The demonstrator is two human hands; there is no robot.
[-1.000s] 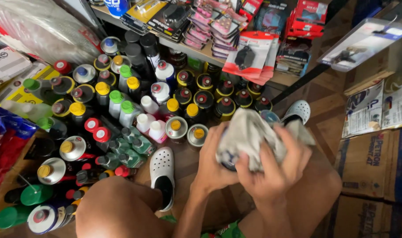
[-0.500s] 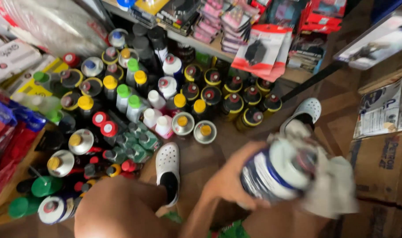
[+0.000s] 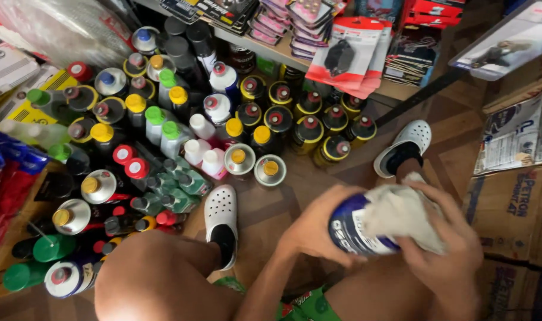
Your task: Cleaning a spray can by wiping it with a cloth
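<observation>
My left hand (image 3: 316,229) grips a white and blue can (image 3: 349,229) lying sideways above my lap. My right hand (image 3: 446,246) presses a pale crumpled cloth (image 3: 402,214) against the can's side and far end. Both hands are low in the view, right of centre, over my bare knees (image 3: 146,276). My feet in white perforated clogs (image 3: 221,215) rest on the wooden floor.
Many bottles and cans with coloured caps (image 3: 164,131) stand packed on the floor to the left and ahead. A shelf edge (image 3: 265,47) with hanging blister packs runs across the top. Cardboard boxes (image 3: 514,220) stand at the right.
The cloth bundle held in both hands has dropped lower and to the right; the can is now exposed in my left hand, with the cloth under my right.
</observation>
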